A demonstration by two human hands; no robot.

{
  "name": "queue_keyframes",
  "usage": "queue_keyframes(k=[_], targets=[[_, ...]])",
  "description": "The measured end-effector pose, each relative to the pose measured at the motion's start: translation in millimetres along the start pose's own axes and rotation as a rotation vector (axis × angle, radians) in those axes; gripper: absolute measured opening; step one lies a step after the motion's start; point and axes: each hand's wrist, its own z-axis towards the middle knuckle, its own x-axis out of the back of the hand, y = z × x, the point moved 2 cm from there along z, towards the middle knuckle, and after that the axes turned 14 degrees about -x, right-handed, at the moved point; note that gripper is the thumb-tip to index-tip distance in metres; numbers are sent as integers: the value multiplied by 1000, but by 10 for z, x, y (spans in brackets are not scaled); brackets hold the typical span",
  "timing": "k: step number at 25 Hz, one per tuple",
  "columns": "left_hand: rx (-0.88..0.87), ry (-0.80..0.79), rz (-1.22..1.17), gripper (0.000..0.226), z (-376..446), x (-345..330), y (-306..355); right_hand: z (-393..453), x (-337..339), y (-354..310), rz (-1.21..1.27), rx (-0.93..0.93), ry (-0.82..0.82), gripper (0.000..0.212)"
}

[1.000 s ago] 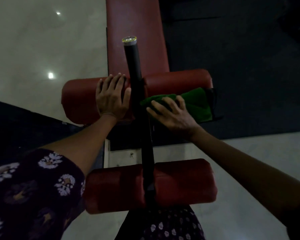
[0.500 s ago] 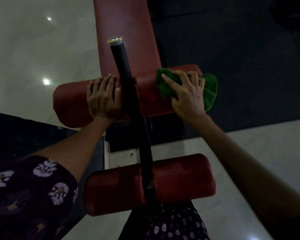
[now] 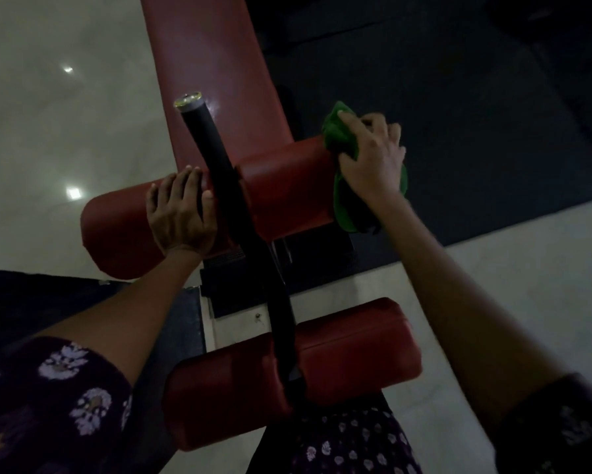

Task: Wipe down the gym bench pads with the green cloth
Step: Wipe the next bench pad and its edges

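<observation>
A red gym bench has a long flat pad [image 3: 212,70] running away from me and two red roller pads across a black post [image 3: 215,159]. My left hand [image 3: 181,213] rests flat on the upper roller pad [image 3: 284,186], left of the post, fingers straight. At that roller's right end my right hand [image 3: 373,159] grips the green cloth [image 3: 339,135] and presses it over the end cap. Part of the cloth hangs below my palm. The lower roller pad [image 3: 352,354] lies close to my body, untouched.
Pale glossy floor [image 3: 55,131] lies left of the bench and at the lower right. Dark rubber matting [image 3: 458,114] covers the floor to the right and behind. The bench's black base plate [image 3: 308,254] sits between the two rollers.
My right hand has carried the green cloth rightward along the upper roller, from beside the post to its right end. My left hand has stayed on the roller's left half.
</observation>
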Motion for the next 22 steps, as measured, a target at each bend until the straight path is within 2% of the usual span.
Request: queue_keyframes(k=[2,4,6,8,9,11,13,15,19,22], targets=[[8,9,-6,45,-10,14,-4,-413,-288,-64,76,-23,213,64],[6,11,-16,46,-8,17,1,-869,-639,-209,235,-168,350,68],[15,-8,-42,47,-6,16,-2,-1239,-936,-418,429,-327,345,72],[14,-17,-41,47,-10,24,-4,-1402,-1000,-511,633,-384,302,71],[16,-19,-41,48,-13,25,-9,-1346,-939,-451,735,-432,338,68],[18,-17,-50,48,-14,18,-17,-1044,-762,-173,929,-659,439,59],[16,-4,-46,48,-19,0,-11,-729,-620,141,1005,-849,478,52],[9,5,-38,47,-21,-20,-3,-680,-603,233,1004,-829,426,50],[11,14,-42,48,-42,-21,4,-970,-629,109,959,-643,379,52],[7,28,-41,48,-24,-16,-3,-765,-364,94,642,-404,327,53]])
